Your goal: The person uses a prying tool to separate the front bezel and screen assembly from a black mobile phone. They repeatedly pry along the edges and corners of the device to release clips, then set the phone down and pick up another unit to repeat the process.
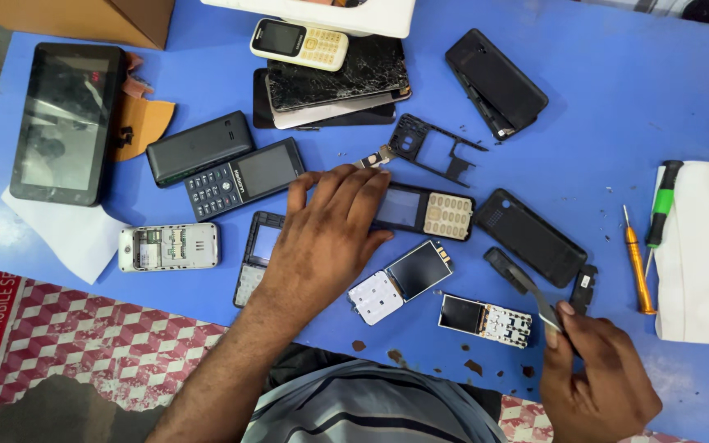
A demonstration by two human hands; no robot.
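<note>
My left hand lies flat on the blue table, fingers spread over the left end of a black keypad phone with beige keys. It also covers part of a phone front frame. My right hand, at the lower right, pinches a thin grey flat tool between thumb and fingers. The tool's tip points up-left toward a small black part. Two bare phone boards with screens lie between my hands.
Several phones and covers are scattered about: a dark tablet at far left, a cracked smartphone, a black back cover, a black frame. An orange screwdriver and a green one lie beside a white cloth.
</note>
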